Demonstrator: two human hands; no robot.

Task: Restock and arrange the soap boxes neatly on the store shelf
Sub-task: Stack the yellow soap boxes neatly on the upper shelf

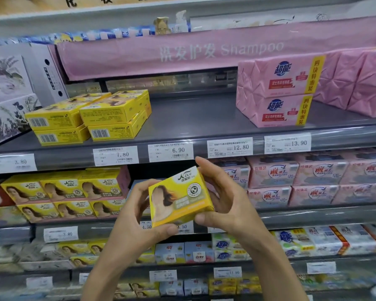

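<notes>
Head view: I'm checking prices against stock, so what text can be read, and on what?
"Shampoo": pink banner
"超能": pink pack
"3.80": far-left tag
"7.80": second tag
"6.90": third tag
"12.80": fourth tag
"13.90": fifth tag
Held yellow box: logo and small print too blurred to read.

Bright, even store light, soft overall blur, wide-angle bowing at edges, faint glare on shelf rail [345, 135].

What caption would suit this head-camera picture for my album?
Left hand and right hand hold a yellow soap box before a partly stocked store shelf.
</notes>
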